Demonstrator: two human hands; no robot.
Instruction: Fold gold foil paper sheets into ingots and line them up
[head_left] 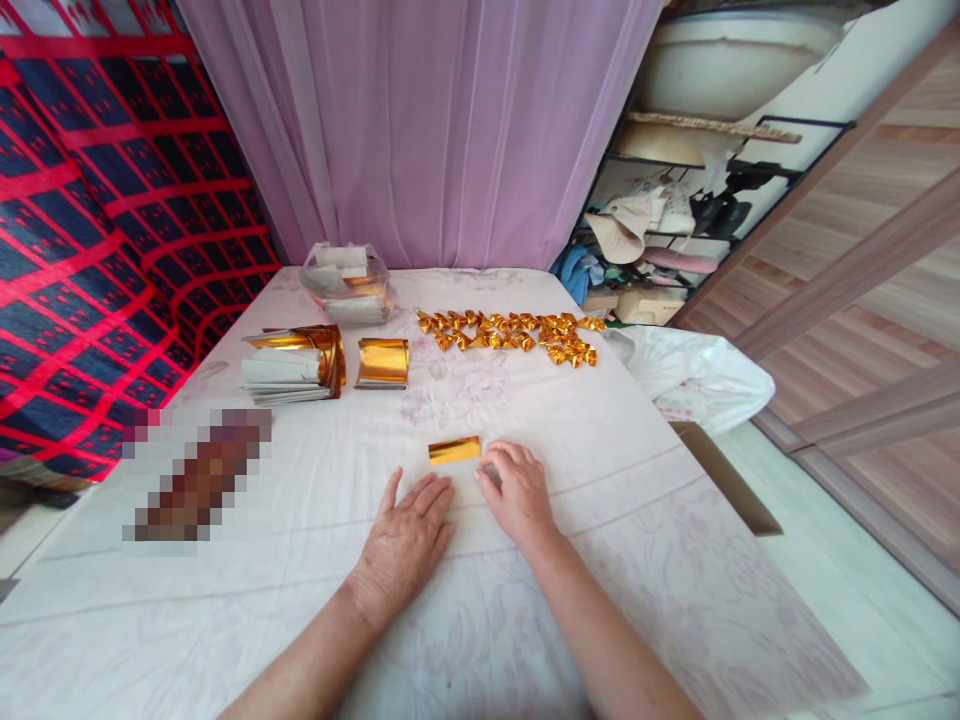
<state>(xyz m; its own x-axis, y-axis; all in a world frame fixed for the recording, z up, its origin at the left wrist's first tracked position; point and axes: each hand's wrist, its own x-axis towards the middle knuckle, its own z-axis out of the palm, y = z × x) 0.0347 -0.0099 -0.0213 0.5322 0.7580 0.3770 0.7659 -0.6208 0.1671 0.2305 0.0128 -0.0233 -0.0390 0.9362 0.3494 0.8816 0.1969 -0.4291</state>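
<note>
Two hands lie on the cloth-covered worktop (315, 600) just below a gold foil sheet (454, 450): the left hand (405, 545) flat and open, empty, the right hand (517, 492) loosely curled with fingertips at the sheet's right edge, folded gold pieces (510, 335) well beyond.

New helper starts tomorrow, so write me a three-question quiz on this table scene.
1. True or false: the left hand lies flat on the tablecloth.
2. What lies just beyond the right hand? A) gold paper sheet B) scissors C) cup
3. Fill in: the folded gold pieces sit in a row at the ___ side of the table, near the curtain.

Key: 1 true; 2 A; 3 far
</note>
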